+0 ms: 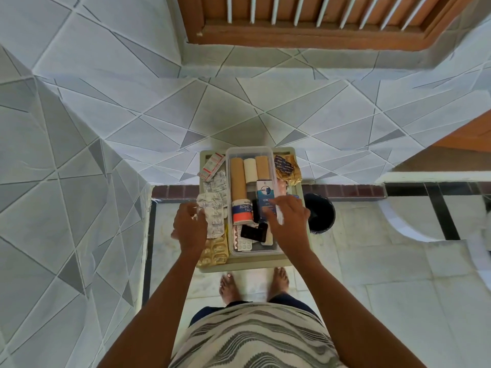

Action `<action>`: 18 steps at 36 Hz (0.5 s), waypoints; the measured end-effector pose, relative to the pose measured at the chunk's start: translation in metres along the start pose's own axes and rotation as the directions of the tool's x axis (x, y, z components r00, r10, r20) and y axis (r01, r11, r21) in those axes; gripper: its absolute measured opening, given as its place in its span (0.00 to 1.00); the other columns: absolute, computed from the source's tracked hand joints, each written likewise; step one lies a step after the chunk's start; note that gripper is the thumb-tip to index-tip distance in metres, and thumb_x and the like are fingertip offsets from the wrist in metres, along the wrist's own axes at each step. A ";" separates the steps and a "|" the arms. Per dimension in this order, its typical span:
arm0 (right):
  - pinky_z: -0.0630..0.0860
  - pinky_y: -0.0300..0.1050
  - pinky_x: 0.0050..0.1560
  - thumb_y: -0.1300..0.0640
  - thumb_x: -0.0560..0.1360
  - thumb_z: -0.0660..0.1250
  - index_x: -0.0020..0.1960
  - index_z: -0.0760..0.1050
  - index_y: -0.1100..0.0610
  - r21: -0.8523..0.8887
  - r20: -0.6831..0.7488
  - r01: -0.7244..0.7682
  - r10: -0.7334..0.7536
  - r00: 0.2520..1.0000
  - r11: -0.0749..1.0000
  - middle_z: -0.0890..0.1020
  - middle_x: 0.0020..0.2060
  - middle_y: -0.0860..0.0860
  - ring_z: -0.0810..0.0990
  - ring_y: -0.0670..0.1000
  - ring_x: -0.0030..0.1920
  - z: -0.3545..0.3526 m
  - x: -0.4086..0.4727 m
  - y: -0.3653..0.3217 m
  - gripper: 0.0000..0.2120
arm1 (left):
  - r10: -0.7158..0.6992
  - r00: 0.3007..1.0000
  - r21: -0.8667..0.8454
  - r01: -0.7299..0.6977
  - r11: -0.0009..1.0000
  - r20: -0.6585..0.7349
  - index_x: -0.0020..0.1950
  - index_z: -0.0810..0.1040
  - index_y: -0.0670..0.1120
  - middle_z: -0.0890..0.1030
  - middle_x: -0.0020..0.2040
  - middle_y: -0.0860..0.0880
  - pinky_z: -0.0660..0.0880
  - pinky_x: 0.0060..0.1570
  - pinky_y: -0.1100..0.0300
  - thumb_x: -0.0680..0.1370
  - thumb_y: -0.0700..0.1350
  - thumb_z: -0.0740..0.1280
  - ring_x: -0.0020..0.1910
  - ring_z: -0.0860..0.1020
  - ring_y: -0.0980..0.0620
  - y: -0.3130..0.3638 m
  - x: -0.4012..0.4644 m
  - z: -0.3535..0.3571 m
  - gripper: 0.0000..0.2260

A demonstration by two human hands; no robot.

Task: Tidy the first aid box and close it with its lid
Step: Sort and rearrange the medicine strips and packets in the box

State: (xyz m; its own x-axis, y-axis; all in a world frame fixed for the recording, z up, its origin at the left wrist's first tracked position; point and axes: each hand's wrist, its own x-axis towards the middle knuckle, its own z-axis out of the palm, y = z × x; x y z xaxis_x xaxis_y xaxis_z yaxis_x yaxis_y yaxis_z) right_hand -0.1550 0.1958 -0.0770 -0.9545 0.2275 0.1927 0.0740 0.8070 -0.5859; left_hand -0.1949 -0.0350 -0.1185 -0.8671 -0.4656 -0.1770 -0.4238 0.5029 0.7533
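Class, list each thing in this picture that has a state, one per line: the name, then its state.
First aid box: open, no lid on.
Bandage rolls: lying flat in the box.
Adhesive tape: lying in the box.
Blue carton: in the box, under the right hand.
Silver blister strips: outside the box, at the left hand.
Gold blister pack: outside, on the table.

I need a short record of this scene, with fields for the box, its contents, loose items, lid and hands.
box: clear first aid box, open, on a small table
contents: bandage rolls, adhesive tape, blue carton
loose items: blister packs left of box
lid: not identifiable
left hand: on blister packs, grip unclear
right hand: fingers spread over box
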 end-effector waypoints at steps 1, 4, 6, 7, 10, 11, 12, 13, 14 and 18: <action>0.69 0.54 0.57 0.54 0.76 0.72 0.54 0.80 0.53 0.007 -0.070 -0.047 0.048 0.996 0.999 0.80 0.52 0.48 0.75 0.49 0.56 -0.002 -0.004 0.005 0.07 | 0.008 1.000 -0.015 -0.008 1.000 0.002 0.49 0.75 0.52 0.83 0.47 0.52 0.73 0.58 0.37 0.77 0.47 0.71 0.48 0.81 0.49 0.002 0.000 -0.002 0.06; 0.76 0.60 0.53 0.60 0.76 0.71 0.50 0.79 0.53 0.063 -0.159 -0.230 0.237 0.958 0.971 0.80 0.48 0.49 0.76 0.51 0.52 -0.005 -0.016 0.024 0.05 | 0.016 1.000 -0.054 -0.016 0.998 0.003 0.46 0.74 0.55 0.80 0.42 0.57 0.75 0.57 0.38 0.78 0.47 0.69 0.45 0.80 0.52 0.002 0.001 -0.008 0.05; 0.79 0.60 0.52 0.57 0.76 0.71 0.52 0.77 0.52 0.073 -0.123 -0.379 0.386 0.914 0.922 0.79 0.50 0.49 0.77 0.52 0.52 -0.004 -0.022 0.040 0.05 | 0.020 1.000 -0.087 -0.020 0.996 0.007 0.45 0.75 0.55 0.80 0.41 0.57 0.77 0.54 0.39 0.79 0.48 0.68 0.43 0.80 0.53 0.000 0.002 -0.012 0.04; 0.80 0.60 0.52 0.54 0.76 0.71 0.53 0.76 0.51 0.057 -0.094 -0.446 0.449 0.888 0.893 0.79 0.51 0.50 0.78 0.52 0.52 -0.003 -0.026 0.048 0.07 | 0.023 1.000 -0.103 -0.021 0.994 0.014 0.45 0.76 0.54 0.81 0.41 0.56 0.78 0.53 0.39 0.79 0.48 0.68 0.43 0.81 0.53 -0.001 0.002 -0.013 0.04; 0.80 0.59 0.52 0.43 0.74 0.72 0.53 0.76 0.51 -0.019 0.012 -0.563 0.563 0.826 0.826 0.79 0.51 0.50 0.79 0.52 0.49 0.000 -0.033 0.069 0.15 | 0.021 1.000 -0.158 -0.020 0.987 0.007 0.46 0.78 0.50 0.83 0.43 0.52 0.80 0.53 0.41 0.79 0.46 0.68 0.45 0.82 0.50 0.003 0.000 -0.019 0.02; 0.80 0.58 0.50 0.39 0.72 0.73 0.52 0.76 0.50 -0.041 0.046 -0.584 0.585 0.810 0.811 0.80 0.49 0.50 0.79 0.52 0.48 0.001 -0.036 0.075 0.17 | 0.026 1.000 -0.185 -0.027 0.982 -0.008 0.47 0.79 0.48 0.83 0.44 0.51 0.80 0.54 0.42 0.79 0.44 0.68 0.45 0.82 0.50 0.005 -0.002 -0.022 0.02; 0.80 0.56 0.48 0.35 0.70 0.72 0.49 0.76 0.50 -0.061 0.077 -0.597 0.601 0.796 0.800 0.80 0.46 0.50 0.79 0.51 0.45 0.003 -0.038 0.081 0.20 | 0.025 0.999 -0.206 -0.030 0.978 -0.025 0.47 0.80 0.47 0.83 0.44 0.50 0.80 0.54 0.43 0.78 0.42 0.69 0.46 0.82 0.50 0.007 -0.004 -0.024 0.02; 0.80 0.53 0.44 0.31 0.67 0.71 0.45 0.75 0.50 -0.082 0.101 -0.600 0.605 0.790 0.796 0.80 0.43 0.50 0.79 0.51 0.41 0.005 -0.039 0.087 0.23 | 0.020 0.999 -0.228 -0.029 0.973 -0.043 0.47 0.80 0.47 0.84 0.44 0.50 0.80 0.54 0.44 0.78 0.40 0.69 0.46 0.82 0.50 0.011 -0.008 -0.027 0.02; 0.80 0.50 0.40 0.28 0.64 0.69 0.42 0.73 0.51 -0.096 0.115 -0.599 0.607 0.787 0.795 0.80 0.41 0.51 0.78 0.50 0.38 0.008 -0.039 0.092 0.26 | 0.008 0.998 -0.247 -0.023 0.969 -0.060 0.47 0.80 0.46 0.84 0.44 0.50 0.80 0.54 0.47 0.78 0.39 0.69 0.45 0.82 0.50 0.014 -0.010 -0.030 0.03; 0.82 0.51 0.37 0.28 0.60 0.72 0.41 0.69 0.49 -0.108 0.149 -0.618 0.628 0.764 0.778 0.78 0.39 0.48 0.79 0.48 0.35 0.014 -0.032 0.101 0.27 | -0.030 0.993 -0.327 -0.008 0.945 -0.111 0.48 0.79 0.42 0.83 0.43 0.48 0.78 0.46 0.55 0.78 0.36 0.69 0.41 0.81 0.52 0.026 -0.021 -0.036 0.02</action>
State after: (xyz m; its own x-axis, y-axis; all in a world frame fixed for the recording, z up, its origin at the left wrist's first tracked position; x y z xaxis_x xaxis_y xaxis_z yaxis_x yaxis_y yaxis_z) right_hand -0.1214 0.2626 -0.1529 -0.7259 0.5992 -0.3377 0.6791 0.5461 -0.4906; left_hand -0.1780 -0.0387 -0.0726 -0.8198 -0.5582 -0.1277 -0.3077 0.2413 0.9204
